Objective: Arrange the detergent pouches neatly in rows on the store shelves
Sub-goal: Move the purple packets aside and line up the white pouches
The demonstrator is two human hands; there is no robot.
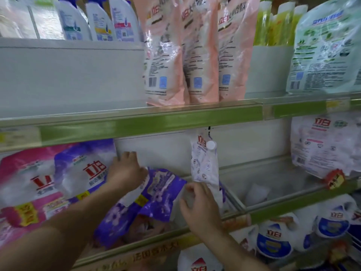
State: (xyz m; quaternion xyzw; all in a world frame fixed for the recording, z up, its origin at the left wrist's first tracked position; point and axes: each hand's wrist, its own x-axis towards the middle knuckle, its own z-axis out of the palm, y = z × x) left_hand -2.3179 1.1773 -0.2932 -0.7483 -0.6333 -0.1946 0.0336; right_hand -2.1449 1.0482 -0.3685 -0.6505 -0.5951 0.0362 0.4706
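Note:
On the middle shelf (273,208) a purple detergent pouch (156,194) lies tipped over between my hands. My left hand (125,169) rests on its upper left edge, against an upright purple pouch (82,169). My right hand (199,204) has its fingers curled at the lying pouch's right edge, at the foot of a white spouted pouch (205,163) that stands upright. A pink pouch (23,184) stands at the far left. Three peach pouches (195,55) stand in a row on the shelf above.
A clear divider (232,194) splits the middle shelf; a white pouch (324,147) stands in the right section. White jugs (275,237) fill the lower shelf. On top are spray bottles (97,20), a pale green pouch (328,47) and a bare stretch (68,79).

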